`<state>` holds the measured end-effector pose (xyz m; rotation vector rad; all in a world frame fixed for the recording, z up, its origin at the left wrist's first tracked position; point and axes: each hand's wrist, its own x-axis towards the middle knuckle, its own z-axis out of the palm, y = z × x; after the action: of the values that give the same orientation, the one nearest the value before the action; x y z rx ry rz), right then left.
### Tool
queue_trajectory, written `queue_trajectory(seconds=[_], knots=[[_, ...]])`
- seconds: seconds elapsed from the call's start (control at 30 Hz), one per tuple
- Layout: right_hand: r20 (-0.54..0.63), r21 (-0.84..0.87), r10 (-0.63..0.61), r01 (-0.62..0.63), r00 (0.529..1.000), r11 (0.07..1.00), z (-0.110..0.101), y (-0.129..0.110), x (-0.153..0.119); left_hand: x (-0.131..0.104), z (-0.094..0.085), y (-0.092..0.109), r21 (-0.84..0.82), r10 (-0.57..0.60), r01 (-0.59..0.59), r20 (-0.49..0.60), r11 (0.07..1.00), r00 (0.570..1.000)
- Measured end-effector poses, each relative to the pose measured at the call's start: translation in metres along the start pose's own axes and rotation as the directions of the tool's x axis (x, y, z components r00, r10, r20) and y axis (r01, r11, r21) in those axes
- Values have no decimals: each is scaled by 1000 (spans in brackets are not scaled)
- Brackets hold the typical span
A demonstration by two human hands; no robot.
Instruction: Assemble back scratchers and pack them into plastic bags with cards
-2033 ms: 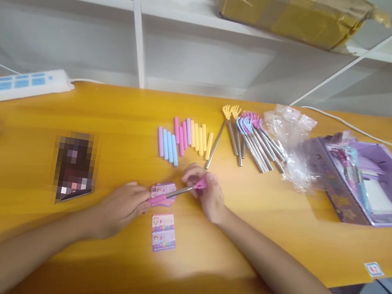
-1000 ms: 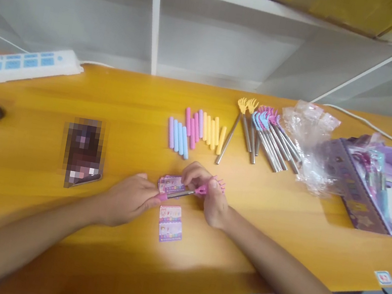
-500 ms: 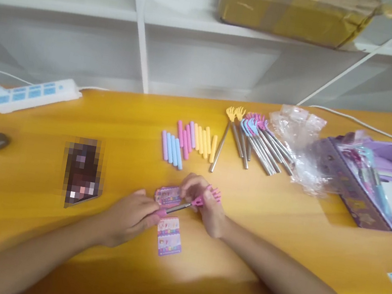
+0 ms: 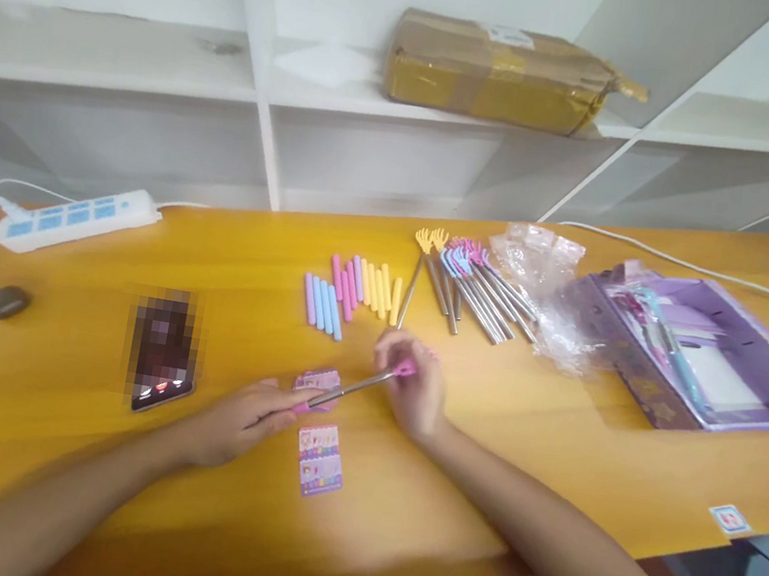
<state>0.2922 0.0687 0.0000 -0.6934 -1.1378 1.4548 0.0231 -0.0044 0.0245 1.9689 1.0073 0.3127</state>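
A back scratcher (image 4: 357, 386) with a pink claw and a metal rod is held between both hands. My left hand (image 4: 244, 424) grips its pink handle end. My right hand (image 4: 416, 387) is closed around the pink claw end. Under the rod lies a stack of printed cards (image 4: 319, 381), and a longer card (image 4: 319, 460) lies nearer me. Beyond them are short tubes in blue, pink, purple and yellow (image 4: 376, 289). To their right, several metal scratchers (image 4: 483, 295) with yellow, blue and pink claws lie in a bunch.
Clear plastic bags (image 4: 552, 296) and a purple box (image 4: 665, 414) with packages sit at right. A phone (image 4: 166, 350), dark mouse-like object (image 4: 4, 302) and power strip (image 4: 78, 220) are at left. A taped carton (image 4: 500, 76) rests on the shelf.
The view has shifted, showing more of the shelf and right side. The scratcher's rod shows longer between my hands, which are farther apart, and my right hand now covers most of the claw.
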Motion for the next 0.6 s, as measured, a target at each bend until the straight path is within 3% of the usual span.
queue_trajectory(seconds=[0.07, 0.17, 0.23, 0.3, 0.33, 0.43, 0.53, 0.57, 0.6], knots=[[-164, -15, -69, 67, 984, 998, -20, -20, 17, 0, -3, 0, -26, -4, 5, 10, 1000, 1000], [-337, 14, -78, 88, 938, 996, -66, -67, 43, -1, -3, -1, -42, 22, -21, 17, 999, 1000], [-486, 63, -55, 98, 872, 993, -105, -104, 54, -1, -2, -2, -38, 49, -48, 18, 998, 999], [-645, 164, -33, 180, 763, 970, -146, -140, 57, 0, -2, -2, -15, 68, -68, 24, 998, 997], [-668, 227, -16, 224, 744, 948, -166, -156, 55, 0, -2, -1, -3, 77, -76, 33, 997, 997], [-662, 379, 0, 334, 750, 863, -217, -193, 42, 1, -2, 4, 27, 88, -90, 67, 996, 994], [-659, 525, 47, 415, 751, 743, -246, -214, 30, 2, 0, 9, 31, 95, -98, 85, 995, 992], [-688, 596, 142, 442, 712, 671, -252, -218, 28, 3, 0, 11, 21, 103, -105, 86, 994, 991], [-712, 661, 285, 474, 642, 582, -255, -221, 27, 3, 1, 12, 9, 112, -113, 84, 994, 990]])
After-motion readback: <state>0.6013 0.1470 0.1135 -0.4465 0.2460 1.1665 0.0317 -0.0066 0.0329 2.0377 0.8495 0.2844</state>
